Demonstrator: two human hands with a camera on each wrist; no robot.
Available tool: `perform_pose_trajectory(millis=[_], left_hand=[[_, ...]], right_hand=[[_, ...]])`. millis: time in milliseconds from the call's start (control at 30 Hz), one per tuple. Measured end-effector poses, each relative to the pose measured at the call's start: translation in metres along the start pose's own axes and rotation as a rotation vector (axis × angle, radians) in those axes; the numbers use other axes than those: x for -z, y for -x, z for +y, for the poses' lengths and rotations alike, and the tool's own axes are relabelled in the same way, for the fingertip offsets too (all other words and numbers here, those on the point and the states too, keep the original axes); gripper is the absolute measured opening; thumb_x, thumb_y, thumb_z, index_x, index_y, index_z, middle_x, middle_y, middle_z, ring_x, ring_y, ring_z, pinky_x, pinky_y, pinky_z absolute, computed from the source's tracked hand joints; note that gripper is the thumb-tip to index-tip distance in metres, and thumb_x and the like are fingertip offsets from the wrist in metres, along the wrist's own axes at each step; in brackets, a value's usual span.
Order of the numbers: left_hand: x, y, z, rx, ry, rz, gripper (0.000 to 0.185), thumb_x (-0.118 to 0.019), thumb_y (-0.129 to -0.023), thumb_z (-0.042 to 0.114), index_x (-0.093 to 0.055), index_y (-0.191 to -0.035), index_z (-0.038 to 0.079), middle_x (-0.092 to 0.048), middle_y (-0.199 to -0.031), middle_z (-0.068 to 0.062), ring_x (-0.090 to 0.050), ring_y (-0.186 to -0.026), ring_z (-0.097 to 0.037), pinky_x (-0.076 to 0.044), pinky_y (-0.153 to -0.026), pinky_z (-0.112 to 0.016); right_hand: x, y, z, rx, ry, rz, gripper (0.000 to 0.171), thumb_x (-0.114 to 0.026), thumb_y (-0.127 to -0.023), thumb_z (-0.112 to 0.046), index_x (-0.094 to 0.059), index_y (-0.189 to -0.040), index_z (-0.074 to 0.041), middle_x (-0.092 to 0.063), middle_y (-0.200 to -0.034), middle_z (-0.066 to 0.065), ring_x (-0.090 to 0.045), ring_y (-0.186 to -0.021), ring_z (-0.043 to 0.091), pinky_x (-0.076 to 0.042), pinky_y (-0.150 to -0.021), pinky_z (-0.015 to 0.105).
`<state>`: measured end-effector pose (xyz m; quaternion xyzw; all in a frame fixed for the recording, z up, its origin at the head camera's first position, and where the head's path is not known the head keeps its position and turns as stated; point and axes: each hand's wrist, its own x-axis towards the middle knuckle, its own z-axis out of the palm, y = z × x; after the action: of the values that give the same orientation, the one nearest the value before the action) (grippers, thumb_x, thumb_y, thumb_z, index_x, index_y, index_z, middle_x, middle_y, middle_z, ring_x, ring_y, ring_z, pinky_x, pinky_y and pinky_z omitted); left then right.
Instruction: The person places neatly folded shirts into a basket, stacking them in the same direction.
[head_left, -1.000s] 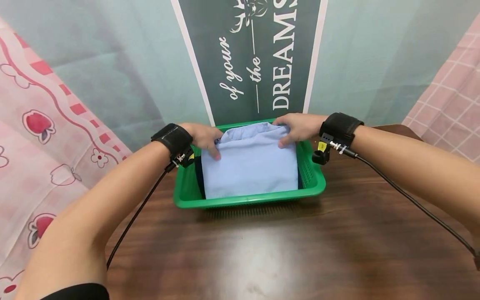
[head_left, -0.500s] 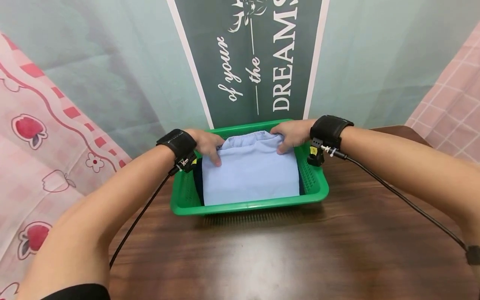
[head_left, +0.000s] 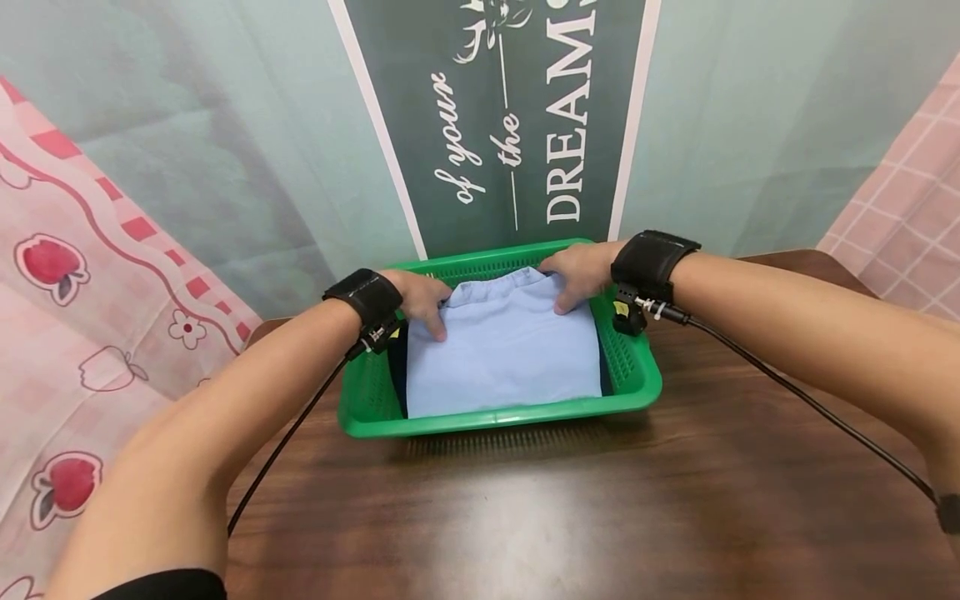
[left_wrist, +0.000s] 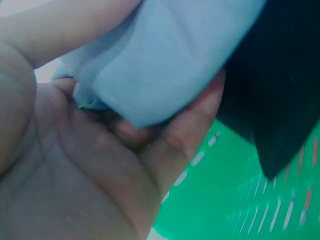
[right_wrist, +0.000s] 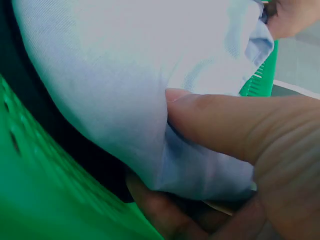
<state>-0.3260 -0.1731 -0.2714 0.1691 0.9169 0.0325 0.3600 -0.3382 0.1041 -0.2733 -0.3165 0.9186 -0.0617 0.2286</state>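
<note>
A folded light blue garment [head_left: 502,350] lies in a green plastic basket [head_left: 498,419], over a dark folded cloth [head_left: 397,371] whose edges show at both sides. My left hand [head_left: 422,298] grips the garment's far left corner, thumb on top; in the left wrist view its fingers [left_wrist: 190,125] run beneath the cloth. At the far right corner my right hand [head_left: 583,271] pinches the same garment. The right wrist view shows that thumb [right_wrist: 215,117] pressing on the fabric and the fingers under its edge.
The basket stands on a dark brown wooden table [head_left: 510,517]. Behind it hangs a grey-green cloth with white lettering [head_left: 566,125]. A pink apple-print curtain [head_left: 67,367] borders the left side, a pink checked one [head_left: 915,200] the right. A cable trails from each wrist.
Both hands and the garment's far edge have come down and slightly nearer, lower into the basket. More of the basket's far wall shows. Both hands keep their hold.
</note>
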Motion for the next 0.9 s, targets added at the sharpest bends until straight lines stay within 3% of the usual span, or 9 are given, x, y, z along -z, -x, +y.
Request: perform_pose_trajectory(millis=[100,233,333,433,533,633,733,900], left_hand=[[-0.004,0.003,0.003,0.024,-0.068,0.075,0.072,-0.077,-0.097,0.028,-0.044,-0.155,0.001,-0.049,-0.159,-0.017,-0.053,-0.141,-0.033,-0.049,-0.113,-0.045],[-0.013,0.018,0.017,0.038,-0.273,0.244,0.07,-0.081,-0.093,0.032,-0.052,-0.148,-0.001,-0.061,-0.147,-0.02,-0.06,-0.135,-0.035,-0.051,-0.113,-0.045],[-0.021,0.034,0.03,0.001,-0.426,0.393,0.066,-0.082,-0.092,0.03,-0.056,-0.144,0.0,-0.066,-0.139,-0.02,-0.067,-0.126,-0.036,-0.057,-0.103,-0.048],[-0.026,0.052,0.041,-0.086,-0.491,0.459,0.065,-0.083,-0.092,0.031,-0.058,-0.145,0.005,-0.067,-0.138,-0.017,-0.07,-0.122,-0.034,-0.06,-0.097,-0.049],[-0.03,0.066,0.048,-0.199,-0.48,0.386,0.069,-0.082,-0.093,0.035,-0.056,-0.152,0.01,-0.061,-0.149,-0.016,-0.065,-0.132,-0.033,-0.055,-0.108,-0.048],[-0.034,0.074,0.052,-0.245,-0.455,0.277,0.067,-0.078,-0.096,0.037,-0.054,-0.155,0.014,-0.051,-0.16,-0.016,-0.058,-0.142,-0.034,-0.047,-0.118,-0.048],[-0.041,0.074,0.053,-0.217,-0.445,0.214,0.063,-0.074,-0.099,0.038,-0.054,-0.155,0.018,-0.046,-0.165,-0.015,-0.056,-0.144,-0.035,-0.045,-0.12,-0.049],[-0.055,0.064,0.05,-0.169,-0.425,0.194,0.064,-0.076,-0.096,0.039,-0.055,-0.154,0.022,-0.047,-0.165,-0.012,-0.059,-0.14,-0.037,-0.048,-0.117,-0.051]], right_hand=[[-0.001,0.001,-0.002,0.011,0.029,0.035,0.075,-0.075,-0.096,-0.019,-0.04,-0.156,0.009,-0.049,-0.155,0.033,-0.046,-0.146,0.047,-0.038,-0.122,0.058],[-0.003,0.005,-0.006,0.062,0.09,0.122,0.072,-0.077,-0.094,-0.016,-0.045,-0.153,0.01,-0.049,-0.154,0.033,-0.046,-0.145,0.047,-0.039,-0.122,0.057],[-0.006,0.016,-0.013,0.138,0.149,0.221,0.067,-0.078,-0.093,-0.013,-0.05,-0.15,0.01,-0.05,-0.153,0.031,-0.048,-0.144,0.047,-0.041,-0.12,0.057],[-0.01,0.031,-0.023,0.242,0.216,0.288,0.061,-0.078,-0.094,-0.014,-0.055,-0.145,0.009,-0.054,-0.15,0.03,-0.052,-0.141,0.047,-0.044,-0.117,0.058],[-0.01,0.046,-0.034,0.311,0.239,0.261,0.055,-0.075,-0.097,-0.02,-0.059,-0.144,0.004,-0.056,-0.15,0.028,-0.053,-0.141,0.046,-0.044,-0.117,0.058],[-0.01,0.052,-0.045,0.327,0.233,0.169,0.051,-0.072,-0.101,-0.025,-0.061,-0.145,-0.002,-0.057,-0.152,0.026,-0.054,-0.143,0.044,-0.043,-0.118,0.058],[-0.013,0.049,-0.05,0.309,0.223,0.073,0.048,-0.07,-0.102,-0.025,-0.063,-0.144,-0.003,-0.057,-0.151,0.028,-0.053,-0.144,0.047,-0.042,-0.12,0.059],[-0.027,0.041,-0.053,0.259,0.213,-0.021,0.049,-0.072,-0.1,-0.026,-0.065,-0.143,-0.004,-0.058,-0.151,0.027,-0.054,-0.143,0.046,-0.042,-0.119,0.06]])
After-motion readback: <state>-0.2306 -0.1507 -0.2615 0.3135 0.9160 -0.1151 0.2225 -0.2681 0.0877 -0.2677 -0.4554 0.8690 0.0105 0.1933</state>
